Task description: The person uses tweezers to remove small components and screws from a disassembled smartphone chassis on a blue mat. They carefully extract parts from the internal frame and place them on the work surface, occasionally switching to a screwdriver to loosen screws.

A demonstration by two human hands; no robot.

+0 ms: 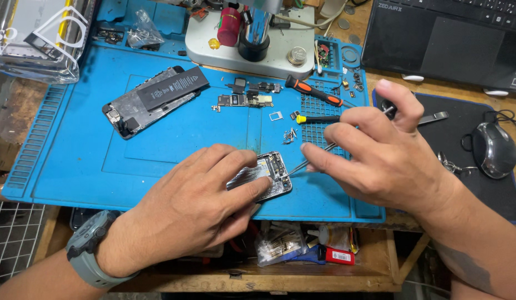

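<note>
- The opened phone housing (264, 176) is laid near the front edge of the blue repair mat (174, 144), right of the mat's centre, with its inner components facing up.
- The left hand (197, 205) is rested on the mat and is closed over the housing's left part; the fingers (235, 161) are pressed on its top and side so that it is held flat.
- A grey wristwatch (91, 247) is worn on the left wrist, just off the mat's front edge.
- The right hand (380, 155) is held above the mat's right front part and is closed around a thin screwdriver (319, 153); the shaft is gripped between thumb and fingers, and the tip is set at the housing's upper right corner.
- A second phone body with a black battery (155, 100) is laid on the mat's left rear part, well apart from the housing.
- A logic board (244, 100) and small detached parts are laid at the mat's rear centre.
- A cluster of small screws (289, 135) is laid on the mat just behind the housing.
- An orange-handled screwdriver (313, 91) and a yellow-tipped tool (319, 118) are laid on the mat's gridded right rear area.
- A microscope base (213, 50) is stood at the mat's rear edge.
- A laptop (447, 41) and a computer mouse (494, 149) on a dark pad are placed right of the mat on the tabletop (13, 105).
</note>
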